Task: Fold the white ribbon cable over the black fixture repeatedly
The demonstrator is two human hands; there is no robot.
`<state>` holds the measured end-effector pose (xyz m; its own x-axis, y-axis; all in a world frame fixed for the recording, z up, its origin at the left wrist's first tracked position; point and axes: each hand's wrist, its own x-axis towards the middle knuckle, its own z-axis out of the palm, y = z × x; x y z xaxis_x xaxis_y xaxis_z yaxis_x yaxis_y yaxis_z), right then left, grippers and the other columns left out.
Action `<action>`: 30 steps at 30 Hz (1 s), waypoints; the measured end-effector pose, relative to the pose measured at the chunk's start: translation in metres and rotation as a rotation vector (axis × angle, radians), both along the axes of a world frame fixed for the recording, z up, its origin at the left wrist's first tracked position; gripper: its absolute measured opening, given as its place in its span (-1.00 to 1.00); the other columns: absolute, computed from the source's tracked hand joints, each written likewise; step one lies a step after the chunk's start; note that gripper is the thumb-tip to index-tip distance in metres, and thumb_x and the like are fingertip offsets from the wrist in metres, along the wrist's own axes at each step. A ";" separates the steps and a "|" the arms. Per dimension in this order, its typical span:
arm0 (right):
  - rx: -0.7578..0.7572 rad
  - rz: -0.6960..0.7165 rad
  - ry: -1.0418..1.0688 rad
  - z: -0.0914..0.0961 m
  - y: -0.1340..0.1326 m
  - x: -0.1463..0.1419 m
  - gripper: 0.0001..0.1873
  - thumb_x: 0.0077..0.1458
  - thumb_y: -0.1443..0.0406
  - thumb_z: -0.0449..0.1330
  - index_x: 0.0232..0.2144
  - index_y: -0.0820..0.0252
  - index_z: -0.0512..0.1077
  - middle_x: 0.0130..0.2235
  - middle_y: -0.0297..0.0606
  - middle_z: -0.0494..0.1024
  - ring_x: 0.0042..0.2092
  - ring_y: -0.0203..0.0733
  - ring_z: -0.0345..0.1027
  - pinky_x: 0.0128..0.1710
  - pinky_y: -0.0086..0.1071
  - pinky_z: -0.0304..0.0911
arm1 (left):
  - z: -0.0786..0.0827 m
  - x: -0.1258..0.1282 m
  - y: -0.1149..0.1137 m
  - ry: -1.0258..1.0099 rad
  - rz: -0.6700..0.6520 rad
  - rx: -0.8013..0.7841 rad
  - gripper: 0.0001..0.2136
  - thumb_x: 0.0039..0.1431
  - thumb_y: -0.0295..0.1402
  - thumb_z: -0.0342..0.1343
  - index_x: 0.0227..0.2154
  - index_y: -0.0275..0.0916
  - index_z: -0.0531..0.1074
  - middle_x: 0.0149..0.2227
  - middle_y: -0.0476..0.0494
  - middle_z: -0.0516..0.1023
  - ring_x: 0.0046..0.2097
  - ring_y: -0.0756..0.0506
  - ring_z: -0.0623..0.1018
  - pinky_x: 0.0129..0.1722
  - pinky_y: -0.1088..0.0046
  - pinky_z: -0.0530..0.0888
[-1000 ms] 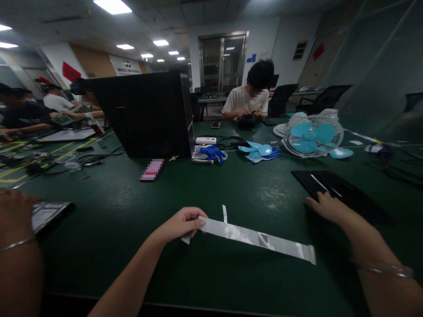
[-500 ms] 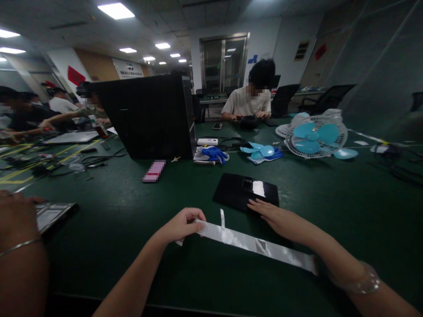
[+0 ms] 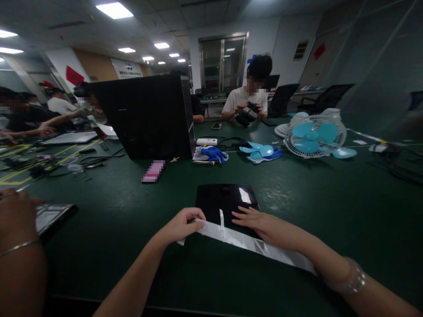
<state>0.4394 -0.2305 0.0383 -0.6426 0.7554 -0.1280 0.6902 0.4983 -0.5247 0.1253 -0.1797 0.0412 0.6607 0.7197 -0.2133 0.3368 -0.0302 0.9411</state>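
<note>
A long, flat, silvery-white ribbon cable with a short strip sticking up from it slants across the table's front. Its left end is pinched between thumb and fingers of my left hand; the far end runs beneath my right forearm. My right hand rests with fingers spread on a glossy black panel that has a white label. The panel lies flat on the green table, just behind the ribbon cable, which overlaps its near edge.
A black computer case stands at the back left, with a pink phone before it. Blue-and-white gloves, loose fan blades and a fan lie behind. Another person's arm is at the left; someone sits opposite.
My right hand has slid the black panel to the left and toward me, turning it slightly. My left hand keeps its place on the ribbon cable. The person opposite has lifted a dark object.
</note>
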 end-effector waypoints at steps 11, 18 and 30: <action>-0.070 -0.131 0.079 0.014 -0.013 -0.009 -0.49 0.33 0.13 -0.02 0.29 -0.09 0.17 0.33 -0.32 0.18 0.32 0.00 0.01 0.28 0.06 -0.02 | -0.009 -0.001 0.006 -0.030 0.046 0.008 -0.87 0.17 -0.29 0.10 -0.33 -0.25 0.44 -0.25 -0.09 0.53 -0.18 -0.11 0.54 -0.16 0.34 0.48; 0.197 -0.049 0.051 0.011 -0.010 -0.003 -0.45 0.28 0.26 0.04 0.29 -0.12 0.17 0.20 -0.26 0.36 0.15 -0.09 0.28 0.12 -0.11 0.24 | -0.014 0.002 0.010 -0.004 0.148 0.048 -0.81 0.19 -0.25 0.08 -0.24 -0.24 0.46 -0.22 -0.12 0.56 -0.17 -0.11 0.55 -0.12 0.30 0.47; 0.419 -0.065 -0.203 -0.006 -0.004 0.000 -0.53 0.29 0.33 -0.03 0.19 -0.11 0.33 0.15 -0.17 0.41 0.11 0.01 0.32 0.02 0.00 0.31 | -0.011 -0.005 0.014 0.384 0.255 0.321 -0.74 0.13 -0.17 0.11 -0.22 -0.18 0.53 -0.19 -0.17 0.57 -0.17 -0.18 0.54 -0.27 0.34 0.45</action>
<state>0.4393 -0.2346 0.0323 -0.5859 0.8066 0.0783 0.7947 0.5908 -0.1390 0.1201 -0.1660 0.0306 0.3752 0.9150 -0.1483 0.6877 -0.1675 0.7064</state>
